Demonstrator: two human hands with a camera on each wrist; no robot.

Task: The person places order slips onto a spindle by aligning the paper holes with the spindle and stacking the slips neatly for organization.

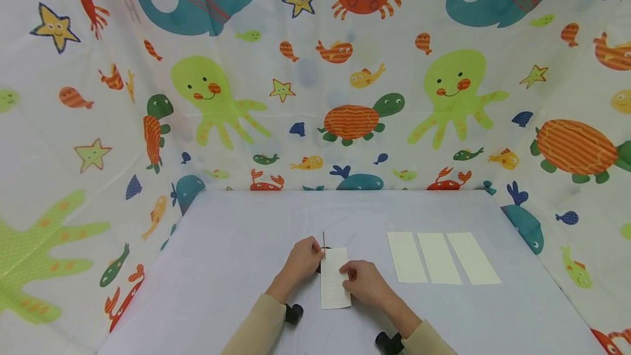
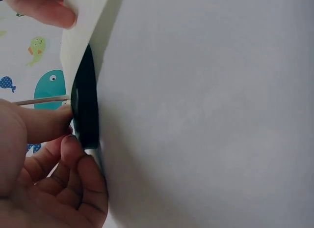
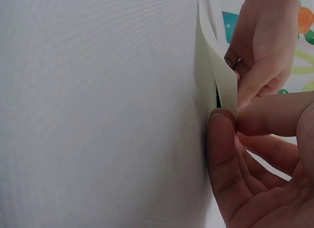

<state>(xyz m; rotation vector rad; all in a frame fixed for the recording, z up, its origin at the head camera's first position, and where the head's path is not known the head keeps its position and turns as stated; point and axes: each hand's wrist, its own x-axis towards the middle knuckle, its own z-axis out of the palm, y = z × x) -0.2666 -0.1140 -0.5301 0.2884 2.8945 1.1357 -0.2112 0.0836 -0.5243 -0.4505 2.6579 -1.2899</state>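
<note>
A cream paper strip (image 1: 335, 285) lies in the middle of the table, and both hands are on it. My left hand (image 1: 309, 256) pinches a flat dark object (image 2: 84, 107) tucked under the strip's far left corner. A thin pale stick (image 1: 323, 243) rises beside that hand; in the left wrist view the stick (image 2: 41, 100) runs past my thumb. My right hand (image 1: 351, 277) pinches the strip's right edge between thumb and finger and lifts it off the cloth. The right wrist view shows the paper (image 3: 216, 71) curling up from the cloth under that pinch (image 3: 234, 119). What the dark object is cannot be made out.
Three more cream strips (image 1: 434, 257) lie side by side on the right of the table (image 1: 236, 245), which has a pale cloth over it. Sea-animal printed fabric walls (image 1: 315, 70) close in the back and both sides. Black wrist cameras (image 1: 293, 313) sit on my forearms.
</note>
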